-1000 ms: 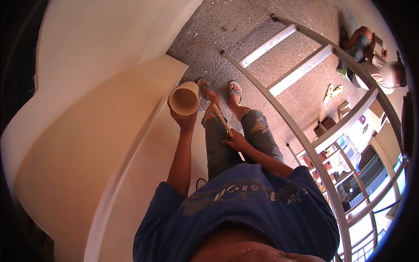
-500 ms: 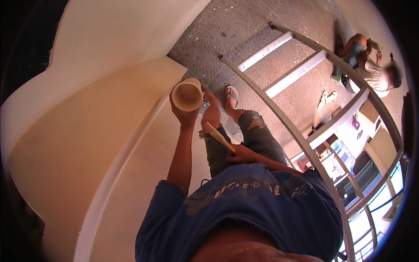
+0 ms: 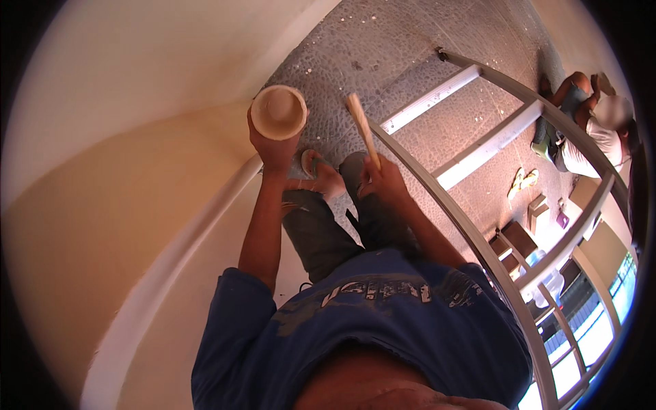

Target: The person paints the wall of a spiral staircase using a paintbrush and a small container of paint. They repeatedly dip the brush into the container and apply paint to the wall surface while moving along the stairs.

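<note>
My left hand [image 3: 273, 150] is wrapped around a pale beige cup [image 3: 279, 109], whose open top faces up and shows a beige inside. My right hand [image 3: 381, 181] grips a narrow, light wooden tool [image 3: 361, 123] that points up and away from me; I cannot make out exactly what its far end is. Below both hands are my bent legs in dark torn shorts [image 3: 311, 232] and a sandalled foot [image 3: 321, 174]. The cup is near the cream wall on my left, and the tool is close to the rail of a metal ladder [image 3: 454, 205].
A curved cream wall with a ledge [image 3: 137, 205] fills my left. The ladder runs along my right over a speckled floor [image 3: 355, 41]. Beyond it, another person [image 3: 594, 137] sits by the far wall, near yellow flip-flops [image 3: 519, 181], boxes [image 3: 538, 212] and a second frame with rungs [image 3: 560, 328].
Both hands have moved forward, away from my body, the right one most, swinging the tool's end upward. My legs have bent and shifted. The other person has changed posture.
</note>
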The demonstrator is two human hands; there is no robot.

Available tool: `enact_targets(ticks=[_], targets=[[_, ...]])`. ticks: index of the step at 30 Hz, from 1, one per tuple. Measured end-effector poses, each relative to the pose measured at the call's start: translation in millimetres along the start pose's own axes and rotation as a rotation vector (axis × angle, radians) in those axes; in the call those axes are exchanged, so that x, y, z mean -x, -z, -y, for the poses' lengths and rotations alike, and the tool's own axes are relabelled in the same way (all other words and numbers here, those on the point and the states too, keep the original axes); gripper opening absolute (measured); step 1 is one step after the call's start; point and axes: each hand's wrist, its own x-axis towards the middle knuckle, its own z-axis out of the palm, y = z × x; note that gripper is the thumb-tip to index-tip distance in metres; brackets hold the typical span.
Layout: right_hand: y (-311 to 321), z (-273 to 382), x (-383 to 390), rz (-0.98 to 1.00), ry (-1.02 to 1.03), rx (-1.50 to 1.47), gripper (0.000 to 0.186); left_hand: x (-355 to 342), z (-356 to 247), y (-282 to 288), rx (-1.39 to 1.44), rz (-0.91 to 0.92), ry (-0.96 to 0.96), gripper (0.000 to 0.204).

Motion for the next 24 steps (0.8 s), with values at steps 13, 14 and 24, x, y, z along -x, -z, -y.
enact_targets(ticks=[13, 14, 24], targets=[[-14.7, -7.4, -173.8, -0.302, 0.43, -0.627, 0.031, -29.6, 54.4, -73.2, 0.128, -0.031, -0.117, 0.072], [-22.3, -5.0, -189.0, -0.344, 0.453, -0.657, 0.03, -29.1, 55.5, -75.6, 0.14, -0.021, -0.126, 0.072], [-32.7, -14.8, -304.0, -0.596, 0.538, -0.187, 0.032, -4.4, 54.1, -75.9, 0.087, 0.064, -0.035, 0.073]])
